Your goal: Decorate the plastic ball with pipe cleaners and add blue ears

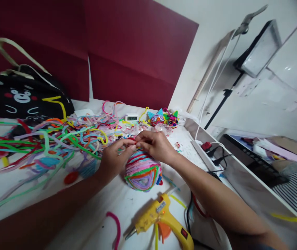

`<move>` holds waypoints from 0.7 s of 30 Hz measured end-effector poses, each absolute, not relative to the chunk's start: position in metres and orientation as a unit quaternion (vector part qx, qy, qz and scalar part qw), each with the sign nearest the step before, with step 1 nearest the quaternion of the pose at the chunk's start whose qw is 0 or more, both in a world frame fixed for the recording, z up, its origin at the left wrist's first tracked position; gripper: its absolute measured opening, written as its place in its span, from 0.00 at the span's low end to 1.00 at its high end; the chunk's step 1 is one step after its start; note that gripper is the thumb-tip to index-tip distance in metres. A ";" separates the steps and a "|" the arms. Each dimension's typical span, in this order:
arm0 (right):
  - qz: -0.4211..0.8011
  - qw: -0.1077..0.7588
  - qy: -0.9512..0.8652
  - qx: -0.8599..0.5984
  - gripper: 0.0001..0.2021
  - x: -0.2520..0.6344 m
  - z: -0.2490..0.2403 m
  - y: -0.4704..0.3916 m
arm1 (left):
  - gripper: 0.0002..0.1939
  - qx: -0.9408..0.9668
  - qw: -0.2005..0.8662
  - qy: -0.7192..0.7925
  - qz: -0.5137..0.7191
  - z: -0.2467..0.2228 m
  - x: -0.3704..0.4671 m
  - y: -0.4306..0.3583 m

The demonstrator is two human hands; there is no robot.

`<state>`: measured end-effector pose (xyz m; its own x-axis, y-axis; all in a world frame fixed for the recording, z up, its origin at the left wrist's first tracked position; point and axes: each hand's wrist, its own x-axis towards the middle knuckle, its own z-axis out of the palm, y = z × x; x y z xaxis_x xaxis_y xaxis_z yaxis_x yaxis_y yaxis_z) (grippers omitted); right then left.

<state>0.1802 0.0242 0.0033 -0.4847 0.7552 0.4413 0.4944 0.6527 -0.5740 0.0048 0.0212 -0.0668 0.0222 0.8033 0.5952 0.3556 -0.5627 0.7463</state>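
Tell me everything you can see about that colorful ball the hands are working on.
The ball is round and wrapped all over in fuzzy pipe cleaners: pink, purple, light blue, green, with some orange and red. It rests on the white table, just beyond the yellow glue gun. The left hand cups its left side, while the right hand rests at its top; both hands' fingers pinch a red strand there.

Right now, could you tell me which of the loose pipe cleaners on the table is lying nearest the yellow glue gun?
The short pink pipe cleaner curled just left of the glue gun, apart from the tangled pile farther back.
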 end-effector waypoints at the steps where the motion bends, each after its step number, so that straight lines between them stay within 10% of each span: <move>1: 0.188 0.346 -0.843 -0.367 0.06 0.181 0.005 0.022 | 0.08 0.688 0.192 0.420 0.559 -0.064 0.005 0.020; 21: 0.351 0.412 -0.725 -0.426 0.07 0.208 0.018 -0.027 | 0.05 0.716 0.245 0.364 0.543 -0.034 0.015 -0.012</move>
